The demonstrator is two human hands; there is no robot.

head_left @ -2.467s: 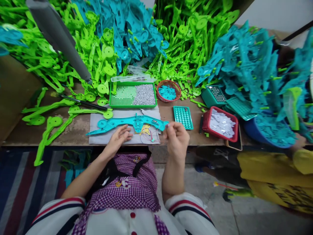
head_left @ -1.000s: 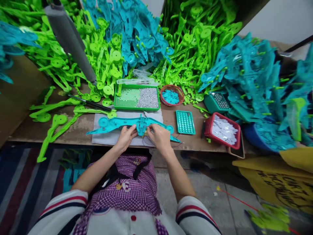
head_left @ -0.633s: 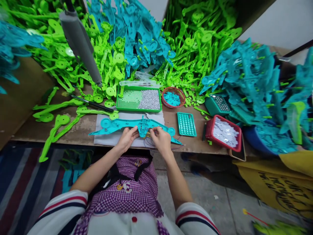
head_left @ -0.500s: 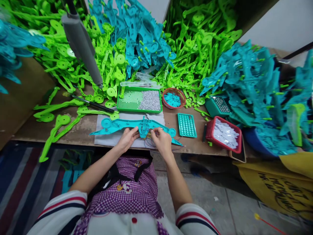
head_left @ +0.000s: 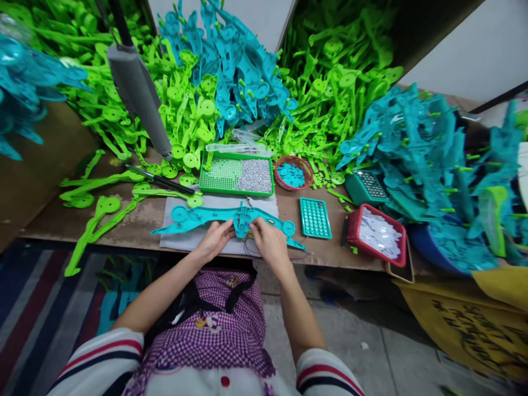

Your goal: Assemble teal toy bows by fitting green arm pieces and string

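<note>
A long turquoise plastic shell [head_left: 206,215] lies across a white cloth [head_left: 175,240] at the table's front edge, its ribbed middle between my hands. My left hand [head_left: 214,240] holds the shell's near edge just left of the middle, thumb and fingers closed on it. On the other side, my right hand [head_left: 269,240] has its fingertips pinched together at the ribbed middle; what they hold is hidden. Thin dark wires [head_left: 249,248] loop out below those fingertips. A small dark piece [head_left: 271,221] sits in the shell right of the middle.
Behind stand a green tray [head_left: 223,175] of small metal screws and a red basket [head_left: 293,172] of turquoise bits. A teal tray [head_left: 315,218] and red bin [head_left: 377,235] are on the right. A grey electric screwdriver [head_left: 138,93] hangs at left before heaped green parts [head_left: 185,110].
My right hand's fingers have shifted slightly left and up onto the shell's ribbed middle. My left hand stays at the shell's edge. The view has tilted a little.
</note>
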